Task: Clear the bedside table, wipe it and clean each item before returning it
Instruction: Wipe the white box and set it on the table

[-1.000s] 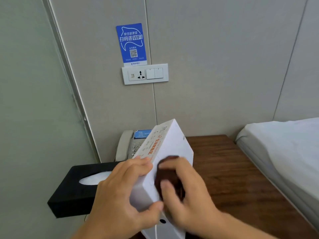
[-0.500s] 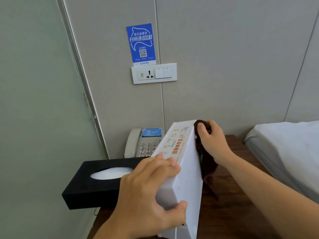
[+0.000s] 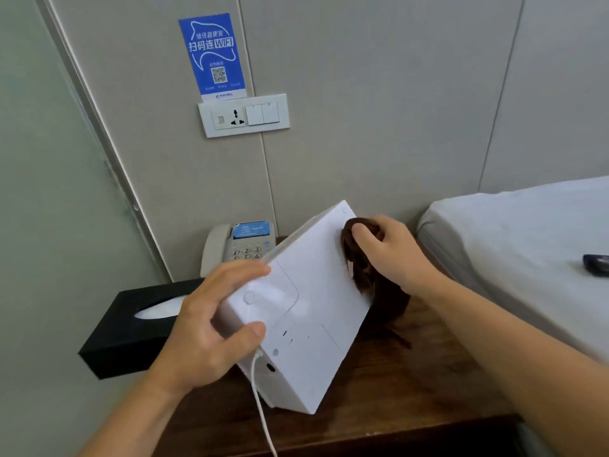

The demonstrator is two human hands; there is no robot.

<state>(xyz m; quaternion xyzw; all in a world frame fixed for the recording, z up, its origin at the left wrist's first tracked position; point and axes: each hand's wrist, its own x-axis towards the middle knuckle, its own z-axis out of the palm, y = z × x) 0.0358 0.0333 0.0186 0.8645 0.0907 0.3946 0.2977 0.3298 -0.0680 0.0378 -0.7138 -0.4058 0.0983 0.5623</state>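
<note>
Right now your left hand (image 3: 211, 328) grips the near end of the white box (image 3: 306, 311), thumb underneath and fingers over the top edge, tilting it so only its lower corner rests on the table (image 3: 412, 400). Your right hand (image 3: 392, 255) is closed on the brown cloth (image 3: 365, 268), pressing it against the box's far upper edge, with the rest of the cloth hanging down behind toward the tabletop.

Watch the white cable (image 3: 260, 400) — it is plugged in by your left thumb and runs down off the front edge. If you turn or lift the box further, I'd expect the cable to go taut and either pull out or drag the box from a one-handed hold. The box is balanced on a corner, so a hard push with the cloth could pivot it toward the phone (image 3: 242, 245) just behind it. A damp cloth near the ports on the facing side would be a risk too; I cannot tell whether it is wet.

Only one container shows: the black tissue box (image 3: 131, 334) at the table's left edge, overhanging a little, with a white tissue (image 3: 158, 310) in its slot. Your left forearm is close beside it — a sideways nudge might tip it off.
</note>
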